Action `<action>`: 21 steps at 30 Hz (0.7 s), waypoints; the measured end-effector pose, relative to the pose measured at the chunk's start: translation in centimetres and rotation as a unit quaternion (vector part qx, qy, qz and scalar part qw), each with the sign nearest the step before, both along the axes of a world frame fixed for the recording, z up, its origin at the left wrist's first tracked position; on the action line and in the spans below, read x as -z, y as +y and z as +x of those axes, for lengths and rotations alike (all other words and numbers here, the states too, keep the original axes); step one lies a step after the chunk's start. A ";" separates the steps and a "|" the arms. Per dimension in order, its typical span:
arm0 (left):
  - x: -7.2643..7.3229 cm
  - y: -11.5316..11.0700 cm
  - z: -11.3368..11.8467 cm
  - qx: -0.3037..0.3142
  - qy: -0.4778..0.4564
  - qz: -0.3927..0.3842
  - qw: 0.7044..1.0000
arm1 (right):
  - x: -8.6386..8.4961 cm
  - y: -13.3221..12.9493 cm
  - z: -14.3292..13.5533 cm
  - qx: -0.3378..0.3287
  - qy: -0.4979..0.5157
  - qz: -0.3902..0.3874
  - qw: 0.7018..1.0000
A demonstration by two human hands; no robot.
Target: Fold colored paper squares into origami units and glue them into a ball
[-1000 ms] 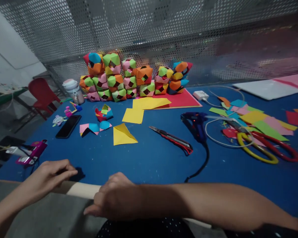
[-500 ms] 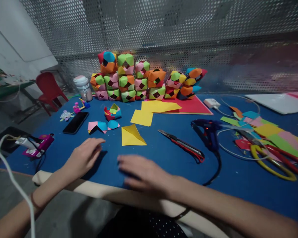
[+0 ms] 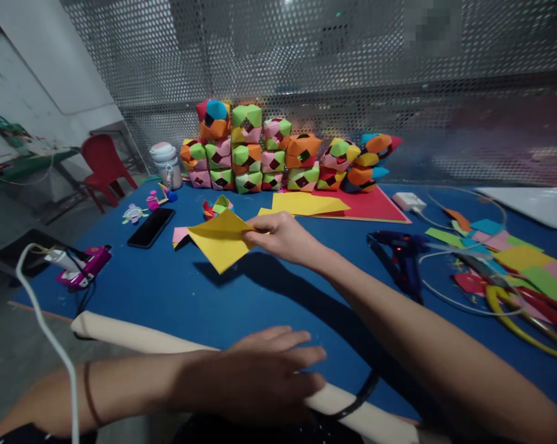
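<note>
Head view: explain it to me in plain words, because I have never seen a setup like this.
There is no machine here: a person works with two bare hands, and a camera worn on the head looks forward and down at them. The right hand pinches a creased piece of yellow paper and holds it above the blue table. The left hand is at the near edge, fingers spread, with nothing visible in it. Stacked folded-paper blocks stand at the back. A phone lies toward the left; a glue gun, coloured paper pieces and scissors lie on the right.
</note>
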State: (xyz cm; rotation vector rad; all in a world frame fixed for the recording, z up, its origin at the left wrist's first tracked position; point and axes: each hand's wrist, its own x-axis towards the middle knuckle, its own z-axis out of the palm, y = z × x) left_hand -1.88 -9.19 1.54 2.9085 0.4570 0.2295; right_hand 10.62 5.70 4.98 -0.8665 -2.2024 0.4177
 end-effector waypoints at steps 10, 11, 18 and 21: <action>2.1 7.1 -1.3 -0.164 0.096 -0.053 0.980 | -1.5 -0.8 2.6 0.102 0.108 -0.056 0.987; 2.0 7.2 -3.7 -0.227 0.110 -0.044 0.967 | -1.4 -1.2 3.3 0.102 0.090 -0.061 0.989; 0.4 2.5 -17.4 -0.508 0.165 0.084 0.841 | 0.1 -3.1 8.5 0.089 0.003 -0.063 0.994; -0.1 3.2 -15.8 -0.494 0.124 0.055 0.859 | 0.4 -3.2 8.7 0.110 0.018 -0.065 0.992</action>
